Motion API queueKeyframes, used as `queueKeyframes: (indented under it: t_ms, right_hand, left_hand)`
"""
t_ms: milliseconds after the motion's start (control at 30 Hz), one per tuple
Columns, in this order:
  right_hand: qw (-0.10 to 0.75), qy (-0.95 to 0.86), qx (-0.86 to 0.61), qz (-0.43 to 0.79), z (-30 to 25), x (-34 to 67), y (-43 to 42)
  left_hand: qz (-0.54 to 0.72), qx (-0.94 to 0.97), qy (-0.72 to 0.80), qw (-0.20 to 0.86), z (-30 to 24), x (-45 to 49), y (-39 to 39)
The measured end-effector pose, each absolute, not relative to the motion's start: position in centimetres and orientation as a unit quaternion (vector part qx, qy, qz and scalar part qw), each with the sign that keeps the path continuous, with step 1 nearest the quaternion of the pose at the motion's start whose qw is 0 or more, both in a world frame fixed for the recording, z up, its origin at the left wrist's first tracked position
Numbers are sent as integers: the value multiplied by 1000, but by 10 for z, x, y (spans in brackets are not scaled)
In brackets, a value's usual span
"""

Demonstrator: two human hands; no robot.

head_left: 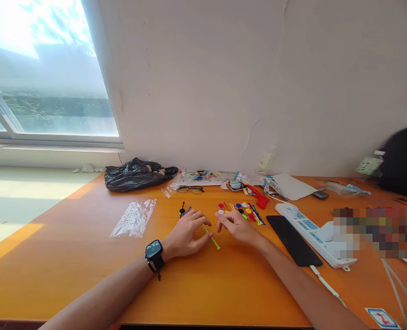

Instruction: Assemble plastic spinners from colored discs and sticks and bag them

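My left hand, with a ring and a smartwatch, has thumb and fingers closed on a thin light-green plastic stick with a flared end, slanting toward me. To its right, my right hand has thumb and fingertips pinched together; what is between them, if anything, I cannot make out. Just beyond those fingertips lie small coloured discs, among them a red disc, and several coloured sticks. Behind my left hand are a black stick with a black disc and a partly hidden blue stick.
A clear plastic bag lies left; a black bag, glasses and a red toy gun sit farther back. On the right are a phone and a power strip with cables.
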State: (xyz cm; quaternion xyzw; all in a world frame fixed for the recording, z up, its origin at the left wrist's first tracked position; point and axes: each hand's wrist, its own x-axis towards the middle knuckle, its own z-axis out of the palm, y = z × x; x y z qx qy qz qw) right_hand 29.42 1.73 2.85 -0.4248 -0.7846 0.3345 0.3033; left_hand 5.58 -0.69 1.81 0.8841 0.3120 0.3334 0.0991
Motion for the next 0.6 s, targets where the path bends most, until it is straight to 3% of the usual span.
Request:
queueKeyframes:
  t_ms: [600]
  right_hand:
    - [331, -769, -448, 313, 31, 294, 17]
  left_hand:
    - [305, 897, 306, 96, 16, 58, -7]
